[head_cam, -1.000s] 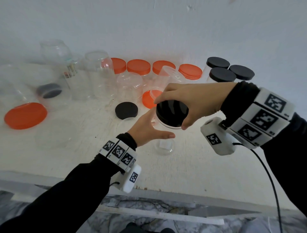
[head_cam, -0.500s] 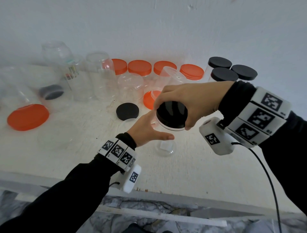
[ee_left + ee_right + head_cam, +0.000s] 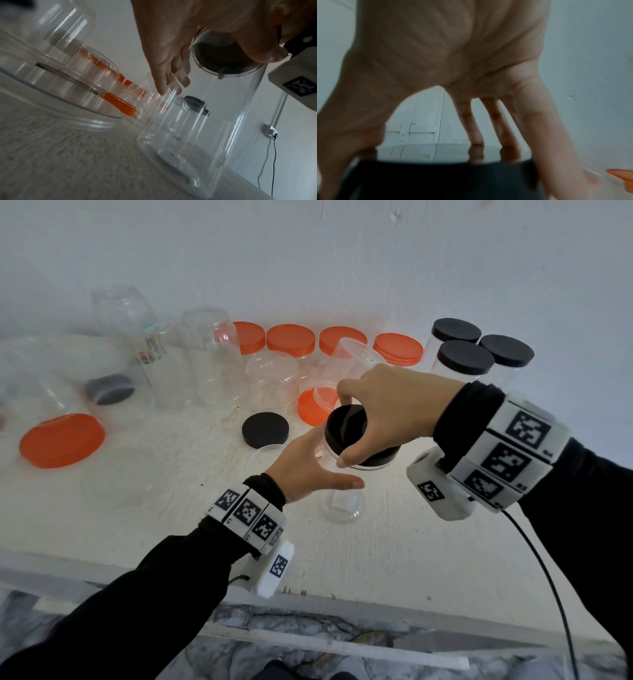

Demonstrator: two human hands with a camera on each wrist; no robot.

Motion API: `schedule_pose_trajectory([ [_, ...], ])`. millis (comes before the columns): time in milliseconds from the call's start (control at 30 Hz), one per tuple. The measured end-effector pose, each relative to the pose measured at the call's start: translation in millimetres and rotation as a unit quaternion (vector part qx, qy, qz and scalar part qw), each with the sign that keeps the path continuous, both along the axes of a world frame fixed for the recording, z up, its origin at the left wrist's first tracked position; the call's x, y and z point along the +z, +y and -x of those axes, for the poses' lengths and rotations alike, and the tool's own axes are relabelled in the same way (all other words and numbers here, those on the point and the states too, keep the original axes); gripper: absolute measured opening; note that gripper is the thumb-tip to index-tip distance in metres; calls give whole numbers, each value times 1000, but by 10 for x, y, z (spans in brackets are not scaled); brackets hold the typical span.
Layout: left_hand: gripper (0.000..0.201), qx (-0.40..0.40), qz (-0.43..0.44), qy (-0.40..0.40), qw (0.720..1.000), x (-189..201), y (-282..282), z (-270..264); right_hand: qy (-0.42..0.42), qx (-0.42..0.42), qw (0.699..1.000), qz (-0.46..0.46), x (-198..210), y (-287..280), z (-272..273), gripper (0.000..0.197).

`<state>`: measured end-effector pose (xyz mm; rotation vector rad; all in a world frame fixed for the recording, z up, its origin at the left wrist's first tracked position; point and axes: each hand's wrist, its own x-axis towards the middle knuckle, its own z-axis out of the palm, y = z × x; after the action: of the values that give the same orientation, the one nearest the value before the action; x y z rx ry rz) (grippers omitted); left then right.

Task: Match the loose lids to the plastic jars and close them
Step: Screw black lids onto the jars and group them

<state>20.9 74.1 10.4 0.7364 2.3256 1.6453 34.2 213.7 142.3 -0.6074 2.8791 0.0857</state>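
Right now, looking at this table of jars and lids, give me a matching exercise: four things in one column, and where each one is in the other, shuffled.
Things
1. black lid under the right hand
2. loose black lid
3. large orange lid
4. left hand

Places
A. flat on the table, far left
B. on top of the clear jar
C. flat on the table, left of the held jar
D. against the clear jar's side

Pairs: 1-B, 2-C, 3-A, 4-D
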Motion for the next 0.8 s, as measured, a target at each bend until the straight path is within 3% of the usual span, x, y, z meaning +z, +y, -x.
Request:
schedule_pose_trajectory([
  [233,86,-7,2,-9,1000,8,-14,25,34,-13,999,-25,-3,-5,-27,73],
  [400,89,-23,33,-5,999,42,-44,72,-151,66,986,32,76,150,2,76],
  [567,82,-14,28,-6,1000,59,-28,46,-74,78,993,51,3,129,-3,68],
  [800,75,1,9,-3,1000,31,-15,32,-41,74,995,49,-16,125,-3,68],
])
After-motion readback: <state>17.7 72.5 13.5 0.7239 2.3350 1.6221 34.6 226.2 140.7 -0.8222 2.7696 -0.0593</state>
